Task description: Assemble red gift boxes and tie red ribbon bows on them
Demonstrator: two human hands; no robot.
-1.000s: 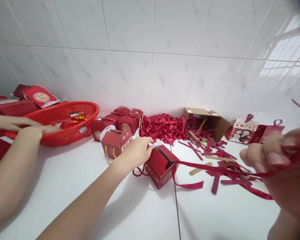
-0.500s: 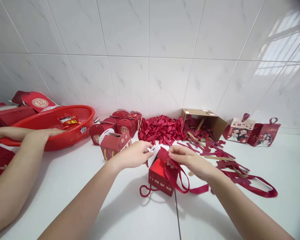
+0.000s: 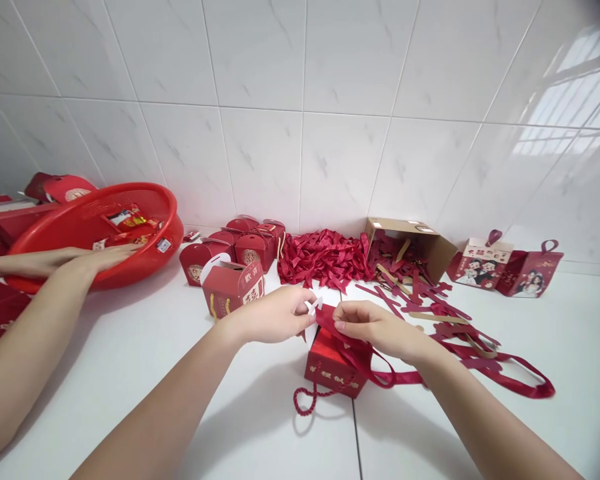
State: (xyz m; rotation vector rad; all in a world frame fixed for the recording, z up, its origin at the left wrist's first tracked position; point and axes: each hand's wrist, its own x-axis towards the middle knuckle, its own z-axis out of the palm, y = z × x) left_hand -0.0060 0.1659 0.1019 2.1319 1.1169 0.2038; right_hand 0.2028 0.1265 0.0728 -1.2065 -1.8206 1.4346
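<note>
A small red box (image 3: 334, 363) with pale lettering stands slightly tilted on the white table, a twisted red cord (image 3: 307, 403) looping from its front. My left hand (image 3: 280, 313) pinches the box's white-backed flap (image 3: 315, 306) at its upper left. On the other side my right hand (image 3: 375, 327) has thumb and fingers closed on a dark red ribbon (image 3: 387, 373) at the top of the box. The ribbon hangs over the box's right side and trails right across the table.
Another person's hands (image 3: 87, 259) reach into a red basket (image 3: 173, 230) of packets at left. Behind are red boxes (image 3: 253, 250), piled ribbons (image 3: 325, 257) and a cardboard box (image 3: 443, 257) spilling strips. Two picture boxes (image 3: 530, 273) stand at right.
The red box has shifted slightly right and down in view, and its white-backed flap is now folded tighter in my left fingers. The other person's basket is tipped up more at its back.
</note>
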